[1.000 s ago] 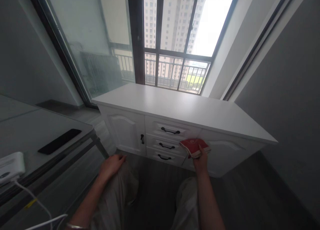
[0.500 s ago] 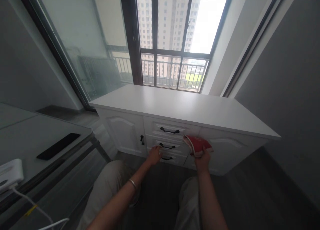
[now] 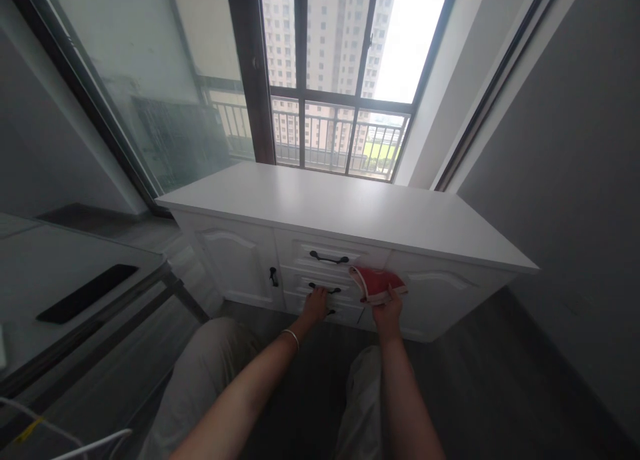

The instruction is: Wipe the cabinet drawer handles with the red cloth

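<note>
Hands meet a low white wooden cabinet point(image 3: 350, 213) under a tall window: the left hand point(image 3: 316, 307) reaches the black metal handle point(image 3: 324, 289) of the middle drawer, though whether its fingers have closed round it cannot be told. The right hand point(image 3: 387, 311) grips a folded red cloth-like item point(image 3: 376, 283) against the cabinet front, kept clear of the drawers, seemingly. Its exact nature is hard to make out; the lowest handle is half hidden.

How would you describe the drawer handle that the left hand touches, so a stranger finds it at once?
Under the window stands a white cabinet with three stacked drawers in its middle. The left hand is at the middle handle, a dark curved bar with one like it above and another below.
</note>
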{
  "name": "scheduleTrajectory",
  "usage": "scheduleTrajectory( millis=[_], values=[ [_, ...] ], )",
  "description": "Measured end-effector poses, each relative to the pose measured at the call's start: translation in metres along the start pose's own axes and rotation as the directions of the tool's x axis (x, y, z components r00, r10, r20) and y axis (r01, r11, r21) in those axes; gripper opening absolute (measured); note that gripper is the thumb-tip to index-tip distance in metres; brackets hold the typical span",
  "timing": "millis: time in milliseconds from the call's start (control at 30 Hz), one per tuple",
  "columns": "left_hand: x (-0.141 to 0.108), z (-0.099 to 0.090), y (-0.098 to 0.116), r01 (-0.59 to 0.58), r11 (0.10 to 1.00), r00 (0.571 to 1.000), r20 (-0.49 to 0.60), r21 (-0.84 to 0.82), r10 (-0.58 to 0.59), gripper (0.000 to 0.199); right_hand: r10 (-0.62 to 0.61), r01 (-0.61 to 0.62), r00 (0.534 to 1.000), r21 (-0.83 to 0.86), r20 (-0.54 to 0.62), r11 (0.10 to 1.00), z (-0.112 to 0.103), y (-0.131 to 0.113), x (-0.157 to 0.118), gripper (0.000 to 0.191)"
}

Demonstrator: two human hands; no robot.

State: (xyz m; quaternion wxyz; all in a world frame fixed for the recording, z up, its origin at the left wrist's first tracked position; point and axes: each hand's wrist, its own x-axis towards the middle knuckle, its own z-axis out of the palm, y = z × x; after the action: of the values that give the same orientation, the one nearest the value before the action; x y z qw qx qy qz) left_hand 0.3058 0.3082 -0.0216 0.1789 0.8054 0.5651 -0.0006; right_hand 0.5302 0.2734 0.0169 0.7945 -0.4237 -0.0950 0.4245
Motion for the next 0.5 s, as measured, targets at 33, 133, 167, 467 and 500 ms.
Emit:
scheduleTrajectory(
  millis=[33,133,167,467,500],
  values=[
    [0.000,0.001,0.001,0.001,1.000,1.000,-0.006,0.008,-0.001,0.069,0.007,-0.007,1.000,0.005,-0.018,1.000,0.000,-0.001,0.000,0.021],
    [0.001,0.005,0.005,0.016,1.000,1.000,-0.024,0.025,-0.016,0.074,0.021,-0.020,0.999,0.018,-0.048,1.000,-0.002,-0.005,0.000,0.018],
    [0.002,0.006,0.006,0.023,0.999,0.999,-0.026,0.028,-0.022,0.074,0.022,-0.020,0.998,0.025,-0.062,0.999,-0.003,-0.006,0.000,0.018],
    [0.019,0.001,0.001,0.014,1.000,0.999,0.031,0.015,-0.015,0.056,0.052,-0.040,0.989,0.088,-0.138,0.995,-0.011,-0.017,0.005,0.027],
    [0.020,0.001,-0.001,0.008,1.000,0.999,0.039,0.013,-0.008,0.057,0.057,-0.045,0.989,0.093,-0.136,0.995,-0.011,-0.018,0.006,0.028]
  ],
)
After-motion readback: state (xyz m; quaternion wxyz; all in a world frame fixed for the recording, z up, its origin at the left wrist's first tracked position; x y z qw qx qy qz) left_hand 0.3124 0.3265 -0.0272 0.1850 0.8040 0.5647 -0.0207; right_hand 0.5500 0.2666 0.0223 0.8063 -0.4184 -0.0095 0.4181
